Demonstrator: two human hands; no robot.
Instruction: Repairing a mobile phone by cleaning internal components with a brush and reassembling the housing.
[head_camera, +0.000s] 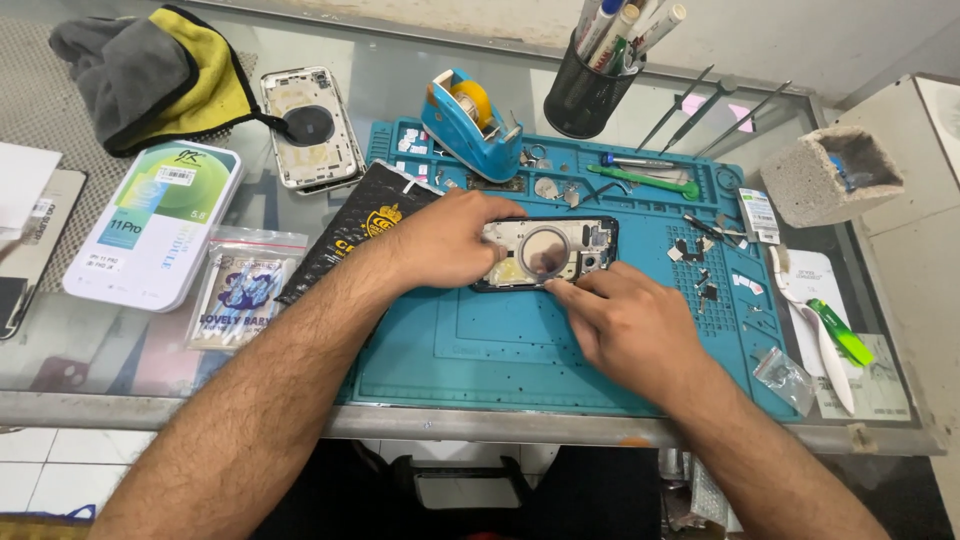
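2 hands, left hand and right hand, gripping opened phone on blue mat, tape dispenser behind, tweezers beyond

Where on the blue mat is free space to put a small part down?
The blue mat is bare in front of the opened phone, between left hand and right hand. Its right side with small parts and the top trays are crowded.

Two phone housings — one tape dispenser, one pen cup — three probes.
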